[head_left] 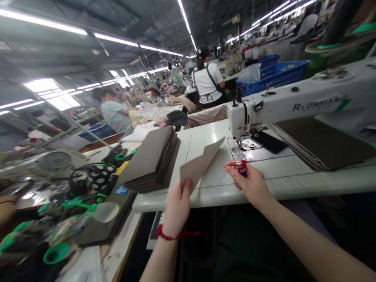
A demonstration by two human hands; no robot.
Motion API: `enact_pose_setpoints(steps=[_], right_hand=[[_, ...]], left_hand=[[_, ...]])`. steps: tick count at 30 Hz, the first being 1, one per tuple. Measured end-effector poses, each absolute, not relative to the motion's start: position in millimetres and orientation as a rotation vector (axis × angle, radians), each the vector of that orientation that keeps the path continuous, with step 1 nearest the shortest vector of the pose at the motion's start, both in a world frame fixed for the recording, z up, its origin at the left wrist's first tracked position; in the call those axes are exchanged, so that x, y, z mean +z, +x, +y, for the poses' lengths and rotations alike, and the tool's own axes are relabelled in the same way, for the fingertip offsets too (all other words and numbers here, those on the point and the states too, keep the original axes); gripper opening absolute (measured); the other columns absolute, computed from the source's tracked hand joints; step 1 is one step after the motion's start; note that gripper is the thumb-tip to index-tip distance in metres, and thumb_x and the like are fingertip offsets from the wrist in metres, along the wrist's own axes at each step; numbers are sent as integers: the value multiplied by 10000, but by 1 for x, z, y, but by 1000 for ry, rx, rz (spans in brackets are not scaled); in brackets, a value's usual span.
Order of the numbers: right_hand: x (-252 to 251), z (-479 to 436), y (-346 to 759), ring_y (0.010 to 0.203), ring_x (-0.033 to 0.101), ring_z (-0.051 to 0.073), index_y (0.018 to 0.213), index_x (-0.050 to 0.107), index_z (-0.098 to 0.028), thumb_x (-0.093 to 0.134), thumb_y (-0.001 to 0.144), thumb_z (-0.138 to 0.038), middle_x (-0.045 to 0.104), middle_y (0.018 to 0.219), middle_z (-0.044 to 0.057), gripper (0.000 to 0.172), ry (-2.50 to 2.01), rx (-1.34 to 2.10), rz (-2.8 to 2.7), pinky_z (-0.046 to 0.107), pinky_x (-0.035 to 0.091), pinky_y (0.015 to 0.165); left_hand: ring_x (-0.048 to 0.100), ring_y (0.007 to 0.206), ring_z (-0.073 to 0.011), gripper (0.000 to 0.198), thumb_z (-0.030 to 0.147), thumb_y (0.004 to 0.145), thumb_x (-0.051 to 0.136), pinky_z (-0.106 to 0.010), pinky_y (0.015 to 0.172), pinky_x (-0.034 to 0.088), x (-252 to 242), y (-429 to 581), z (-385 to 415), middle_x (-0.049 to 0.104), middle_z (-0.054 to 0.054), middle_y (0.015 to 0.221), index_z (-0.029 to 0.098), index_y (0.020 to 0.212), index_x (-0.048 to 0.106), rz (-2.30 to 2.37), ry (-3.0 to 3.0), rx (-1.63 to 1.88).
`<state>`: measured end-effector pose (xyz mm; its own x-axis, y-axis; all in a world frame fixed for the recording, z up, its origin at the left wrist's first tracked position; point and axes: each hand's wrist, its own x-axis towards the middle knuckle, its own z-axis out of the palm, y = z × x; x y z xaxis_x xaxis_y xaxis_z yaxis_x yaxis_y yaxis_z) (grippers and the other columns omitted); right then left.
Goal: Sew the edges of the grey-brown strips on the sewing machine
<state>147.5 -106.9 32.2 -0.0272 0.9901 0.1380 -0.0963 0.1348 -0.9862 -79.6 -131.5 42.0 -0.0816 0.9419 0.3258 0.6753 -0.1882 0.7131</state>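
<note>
My left hand (179,201) pinches the near edge of a grey-brown fabric piece (202,162), which is raised at an angle over the sewing table (185,145). In my right hand (252,182) is a red lighter (241,167) with its metal top pointing up; no flame shows. That hand hovers over the table's front part, apart from the fabric. Just beyond it is the needle area of a white sewing machine (239,121). A thick stack of similar pieces (149,156) lies to the left of the held piece.
Right of the needle lie a black phone (270,141) and another fabric stack (326,143) under the machine arm. Cluttered thread cones (57,252) fill the left side. Blue crates (276,76), a person in a white shirt (207,84) and another in light blue (114,113) are farther back.
</note>
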Motion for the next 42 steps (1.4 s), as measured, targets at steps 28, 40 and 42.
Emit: enact_pose_setpoints(steps=[28,40,42], right_hand=[[12,-162,93,707,525,138,1014,449,-230,372,992,-354,526,763,-39,148,-935,1337,-1873,267,382,678],[-18,-167,-9,957,575,211,1177,580,-176,418,947,-197,649,1024,81,282,-755,748,-2450,320,411,838],[-25,-171,-32,980,560,234,1161,593,-172,446,941,-212,667,998,87,267,-735,726,-2467,359,390,874]], left_hand=[[588,1163,-252,448,213,947,355,-391,983,458,132,-261,-76,588,-105,1311,191,1377,477,2290,2613,582],[401,1334,-235,442,333,951,454,-434,1121,304,102,-224,-141,465,-95,1417,204,1373,448,2087,2527,1097],[471,1266,-225,366,276,954,437,-422,1093,350,77,-218,-164,541,-99,1319,193,1305,500,2120,2406,1298]])
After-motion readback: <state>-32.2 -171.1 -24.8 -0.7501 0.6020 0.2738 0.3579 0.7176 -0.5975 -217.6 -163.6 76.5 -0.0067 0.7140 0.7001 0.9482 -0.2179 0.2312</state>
